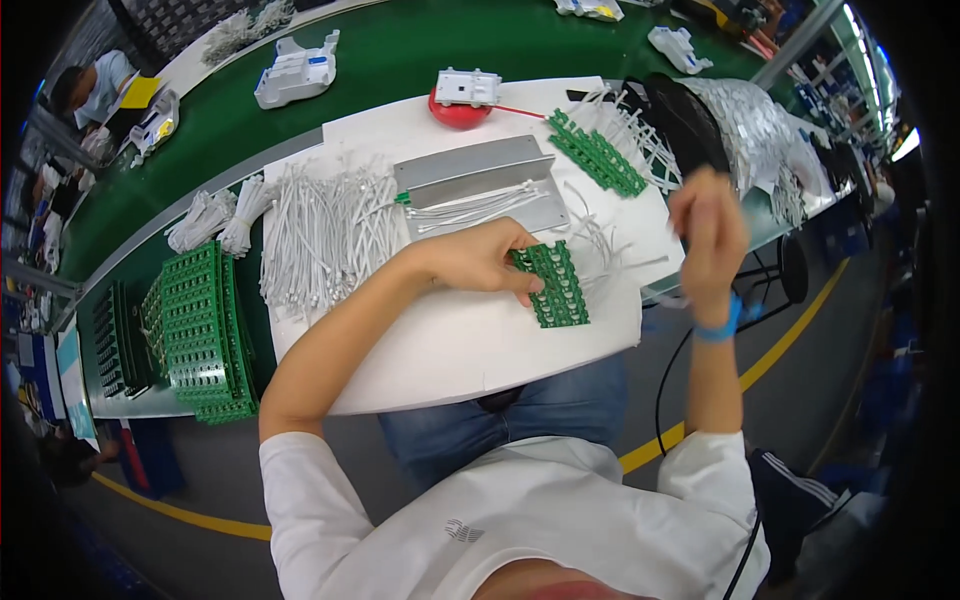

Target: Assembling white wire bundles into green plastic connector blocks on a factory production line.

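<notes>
head view, as i read it: left hand (478,258) pressed flat on a green slotted strip (556,285) lying on the white desk (450,350), fingers curled over its near edge. right hand (708,232) raised off the desk, fingers closed; contents not discernible. white cable ties (325,235) heaped to the left; stacked green strips (195,335) further left.
</notes>
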A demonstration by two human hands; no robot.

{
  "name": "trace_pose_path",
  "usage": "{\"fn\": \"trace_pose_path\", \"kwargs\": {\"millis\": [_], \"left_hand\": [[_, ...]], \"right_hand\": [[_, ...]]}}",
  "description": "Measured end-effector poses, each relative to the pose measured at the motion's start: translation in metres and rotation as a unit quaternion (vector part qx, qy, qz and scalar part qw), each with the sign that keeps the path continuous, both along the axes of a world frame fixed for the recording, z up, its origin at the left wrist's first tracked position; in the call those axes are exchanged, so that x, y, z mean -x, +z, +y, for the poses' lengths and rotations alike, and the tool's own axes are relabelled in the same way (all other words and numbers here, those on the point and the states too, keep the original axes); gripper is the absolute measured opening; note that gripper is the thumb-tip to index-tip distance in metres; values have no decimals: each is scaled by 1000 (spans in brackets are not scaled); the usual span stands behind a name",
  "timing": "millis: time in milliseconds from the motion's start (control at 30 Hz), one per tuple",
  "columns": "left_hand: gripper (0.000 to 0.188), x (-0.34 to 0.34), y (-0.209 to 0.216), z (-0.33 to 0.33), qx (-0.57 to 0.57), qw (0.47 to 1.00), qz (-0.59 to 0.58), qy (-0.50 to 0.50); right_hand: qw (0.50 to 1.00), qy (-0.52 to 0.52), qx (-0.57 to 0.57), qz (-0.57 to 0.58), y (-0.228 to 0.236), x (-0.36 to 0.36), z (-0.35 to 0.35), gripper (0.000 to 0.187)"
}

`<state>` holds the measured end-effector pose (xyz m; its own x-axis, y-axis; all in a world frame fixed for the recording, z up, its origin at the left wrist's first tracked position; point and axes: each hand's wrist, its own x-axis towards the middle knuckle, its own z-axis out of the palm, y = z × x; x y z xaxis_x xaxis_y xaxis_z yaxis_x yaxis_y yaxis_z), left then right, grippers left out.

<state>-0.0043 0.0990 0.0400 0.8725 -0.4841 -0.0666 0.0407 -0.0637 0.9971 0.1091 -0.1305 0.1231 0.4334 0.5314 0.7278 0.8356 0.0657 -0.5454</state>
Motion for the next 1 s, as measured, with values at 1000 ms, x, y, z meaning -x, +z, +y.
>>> {"fn": "trace_pose_path", "kwargs": {"millis": [1000], "left_hand": [[21, 0, -2, -31, -59, 996, 30, -51]], "right_hand": [[977, -168, 131, 7, -99, 71, 16, 20]]}}
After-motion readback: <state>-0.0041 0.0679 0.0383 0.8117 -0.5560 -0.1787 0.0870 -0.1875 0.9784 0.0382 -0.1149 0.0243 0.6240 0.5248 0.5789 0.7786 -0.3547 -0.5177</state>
